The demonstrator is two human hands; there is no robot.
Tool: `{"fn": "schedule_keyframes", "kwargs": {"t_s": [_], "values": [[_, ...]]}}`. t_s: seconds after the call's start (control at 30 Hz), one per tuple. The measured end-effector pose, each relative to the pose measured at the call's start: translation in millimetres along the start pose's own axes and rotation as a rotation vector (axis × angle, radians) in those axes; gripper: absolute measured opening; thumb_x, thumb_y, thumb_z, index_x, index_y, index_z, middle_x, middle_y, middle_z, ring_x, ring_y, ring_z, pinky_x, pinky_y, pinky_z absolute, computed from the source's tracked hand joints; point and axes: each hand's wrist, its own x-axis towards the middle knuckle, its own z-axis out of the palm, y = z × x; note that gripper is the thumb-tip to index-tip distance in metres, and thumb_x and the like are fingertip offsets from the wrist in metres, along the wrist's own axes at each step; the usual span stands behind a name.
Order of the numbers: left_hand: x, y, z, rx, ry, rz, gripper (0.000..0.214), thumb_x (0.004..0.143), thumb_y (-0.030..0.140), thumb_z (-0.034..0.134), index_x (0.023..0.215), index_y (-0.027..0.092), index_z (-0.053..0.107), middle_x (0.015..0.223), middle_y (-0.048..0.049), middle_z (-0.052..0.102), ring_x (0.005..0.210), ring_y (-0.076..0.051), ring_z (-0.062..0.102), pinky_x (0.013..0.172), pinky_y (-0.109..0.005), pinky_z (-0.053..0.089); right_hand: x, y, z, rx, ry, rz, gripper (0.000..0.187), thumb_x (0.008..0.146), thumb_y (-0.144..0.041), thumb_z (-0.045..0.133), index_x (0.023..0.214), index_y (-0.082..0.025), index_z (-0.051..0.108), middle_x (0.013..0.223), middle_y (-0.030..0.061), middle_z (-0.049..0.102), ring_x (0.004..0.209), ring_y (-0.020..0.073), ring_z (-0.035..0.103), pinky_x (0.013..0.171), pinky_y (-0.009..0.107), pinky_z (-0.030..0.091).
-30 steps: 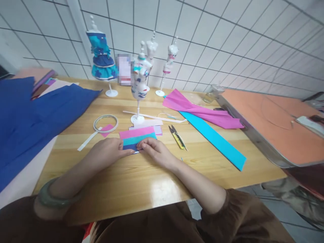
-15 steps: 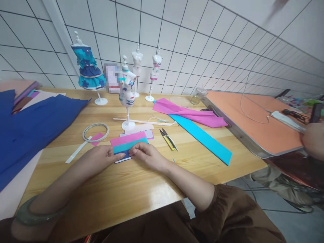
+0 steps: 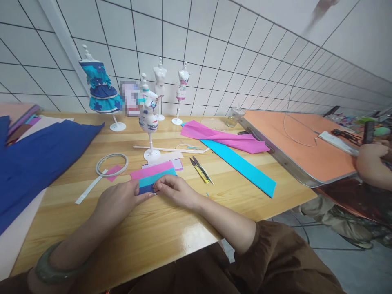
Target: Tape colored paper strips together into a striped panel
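A small layered paper piece (image 3: 153,177) with pink, teal and dark blue bands lies on the wooden table (image 3: 159,228). My left hand (image 3: 118,200) pinches its near left edge, fingers closed on the paper. My right hand (image 3: 173,190) pinches the near right edge of the same piece, fingers curled. A roll of tape (image 3: 112,164) with a loose white strip lies just left of my hands. Yellow-handled snips (image 3: 200,169) lie to the right of the piece.
Dark blue fabric (image 3: 36,159) covers the table's left. Several small dress-form mannequins (image 3: 149,118) stand at the back. Pink crepe paper (image 3: 220,136) and a long cyan strip (image 3: 241,165) lie to the right. Another person's hand (image 3: 370,163) rests by an orange board (image 3: 306,139).
The camera has tilted up and turned right, bringing the other person's hand into view. My hands have stayed on the layered paper piece with little shift.
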Motion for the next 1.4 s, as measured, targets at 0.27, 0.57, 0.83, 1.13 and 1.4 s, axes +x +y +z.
{"fn": "schedule_keyframes", "kwargs": {"t_s": [0.27, 0.57, 0.83, 1.13, 1.4], "values": [[-2, 1, -0.2, -0.008, 0.011, 0.015, 0.041, 0.076, 0.06, 0.04, 0.068, 0.021, 0.044, 0.071, -0.0041, 0.061, 0.066, -0.022, 0.055, 0.053, -0.028, 0.025, 0, -3, -2, 0.204, 0.053, 0.095, 0.04, 0.073, -0.059, 0.06, 0.078, -0.019, 0.055, 0.083, 0.0027, 0.062, 0.084, 0.0164, 0.062, 0.085, 0.036, 0.049], [-4, -2, 1.6, -0.006, 0.063, 0.085, 0.04, 0.077, 0.059, 0.045, 0.07, 0.02, 0.049, 0.073, -0.0045, 0.062, 0.07, -0.02, 0.056, 0.055, -0.028, 0.025, -4, -5, -9, 0.211, 0.112, 0.171, 0.039, 0.073, -0.055, 0.061, 0.078, -0.016, 0.059, 0.079, 0.0028, 0.061, 0.079, 0.014, 0.061, 0.075, 0.032, 0.053], [-3, -8, 6.0, -0.073, 0.075, 0.095, 0.04, 0.074, 0.06, 0.053, 0.072, 0.02, 0.052, 0.074, -0.0035, 0.063, 0.069, -0.02, 0.057, 0.055, -0.028, 0.027, -8, -10, -27, 0.18, 0.156, 0.199, 0.035, 0.076, -0.052, 0.061, 0.074, -0.016, 0.06, 0.072, 0.0009, 0.057, 0.067, 0.0118, 0.056, 0.065, 0.029, 0.055], [-2, -10, 8.9, -0.082, 0.09, 0.099, 0.041, 0.072, 0.061, 0.053, 0.073, 0.02, 0.053, 0.075, -0.004, 0.062, 0.069, -0.02, 0.056, 0.054, -0.028, 0.026, -9, -9, -20, 0.281, 0.135, 0.195, 0.031, 0.076, -0.05, 0.062, 0.075, -0.019, 0.059, 0.069, -0.0012, 0.054, 0.065, 0.011, 0.055, 0.077, 0.034, 0.053], [-1, -10, 8.1, -0.096, 0.092, 0.104, 0.041, 0.072, 0.061, 0.054, 0.072, 0.02, 0.054, 0.074, -0.0032, 0.063, 0.069, -0.019, 0.056, 0.054, -0.028, 0.025, -8, -3, -24, 0.298, 0.167, 0.258, 0.031, 0.076, -0.048, 0.063, 0.074, -0.017, 0.06, 0.069, -0.0013, 0.054, 0.065, 0.0091, 0.054, 0.081, 0.031, 0.051]]}}
